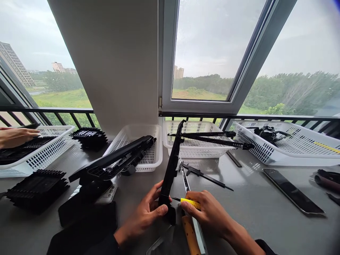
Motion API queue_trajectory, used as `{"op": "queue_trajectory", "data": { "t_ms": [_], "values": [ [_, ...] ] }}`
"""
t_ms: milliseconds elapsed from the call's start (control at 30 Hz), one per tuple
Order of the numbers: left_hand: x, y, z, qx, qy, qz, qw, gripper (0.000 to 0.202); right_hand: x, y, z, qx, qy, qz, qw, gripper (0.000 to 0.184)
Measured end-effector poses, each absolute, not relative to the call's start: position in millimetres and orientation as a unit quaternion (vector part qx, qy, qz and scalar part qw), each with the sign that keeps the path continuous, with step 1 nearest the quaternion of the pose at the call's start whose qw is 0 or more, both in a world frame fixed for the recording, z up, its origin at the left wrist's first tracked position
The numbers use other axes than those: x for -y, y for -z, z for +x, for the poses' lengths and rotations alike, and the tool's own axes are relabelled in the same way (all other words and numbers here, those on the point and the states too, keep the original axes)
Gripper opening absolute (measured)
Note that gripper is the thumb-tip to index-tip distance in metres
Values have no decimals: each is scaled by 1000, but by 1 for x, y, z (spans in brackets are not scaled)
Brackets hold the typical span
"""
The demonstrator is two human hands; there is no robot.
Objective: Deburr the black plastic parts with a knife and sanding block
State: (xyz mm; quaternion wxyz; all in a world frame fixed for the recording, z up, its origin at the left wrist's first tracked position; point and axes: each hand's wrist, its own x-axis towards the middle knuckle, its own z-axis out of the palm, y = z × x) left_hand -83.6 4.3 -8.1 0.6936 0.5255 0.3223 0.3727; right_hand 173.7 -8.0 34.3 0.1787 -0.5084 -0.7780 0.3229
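My left hand (146,209) is closed around the lower end of a long black plastic part (171,166), which stands tilted with its top leaning right. In my right hand (209,210) is a yellow-handled tool (190,203) with a thin dark tip. That tip points left, close to the part's lower end; whether it touches cannot be made out. Beneath my right hand lie an orange-brown handle (190,235) and a long silver metal strip (198,233). Just beyond, a dark caliper (204,175) rests on the grey table (239,219).
White baskets (159,156) line the back, one holding long black parts (212,139), another a black mechanism (269,134). Larger black parts (114,159) lean leftward. Stacked black pieces (37,189) sit left. A co-worker's hand (18,136) is far left. A dark glossy slab (293,191) lies right.
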Motion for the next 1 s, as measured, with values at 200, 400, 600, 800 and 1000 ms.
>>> {"op": "queue_trajectory", "data": {
  "t_ms": [200,400,600,800,1000],
  "values": [
    [0,-9,-82,-325,-364,514,705,82,8,-35,177,786,-342,-479,187,67],
    [0,-13,-82,-318,-349,516,715,80,7,-34,183,795,-348,-462,182,68],
    [-6,-1,-82,-319,-378,505,708,77,10,-27,174,766,-304,-529,203,69],
    [-4,1,-78,-329,-403,483,704,87,8,-24,168,741,-364,-515,233,71],
    [-1,-7,-76,-306,-398,491,712,86,7,-29,175,752,-386,-483,227,68]
  ]
}}
